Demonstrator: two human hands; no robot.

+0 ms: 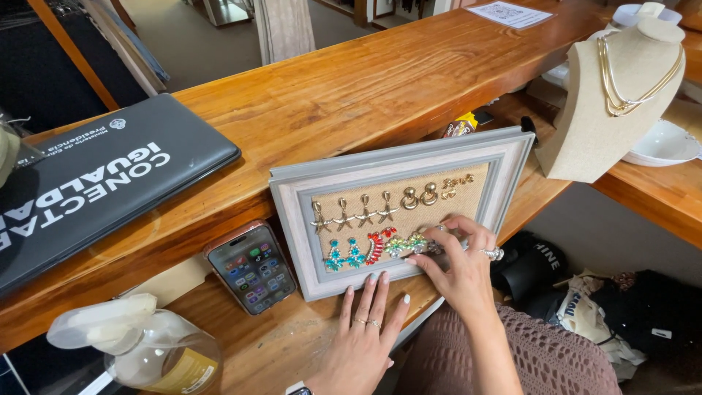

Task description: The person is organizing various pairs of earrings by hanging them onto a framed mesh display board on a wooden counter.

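Your left hand (363, 333) lies flat and open at the frame's (398, 208) 6 o'clock edge, bracing it upright. Your right hand (459, 265) pinches an earring (436, 247) at the board's 4 o'clock corner.

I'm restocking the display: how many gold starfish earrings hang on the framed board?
4, side by side in the top row, left part of the framed board: gold starfish earrings. None seem hidden.

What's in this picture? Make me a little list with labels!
Left hand: flat on the wooden counter, fingertips at the frame's bottom edge
Right hand: fingers on the colourful earrings
Frame: grey, leaning upright, with gold star earrings on top row
Beside frame: phone, leaning
Nearby: spray bottle, laptop, necklace bust
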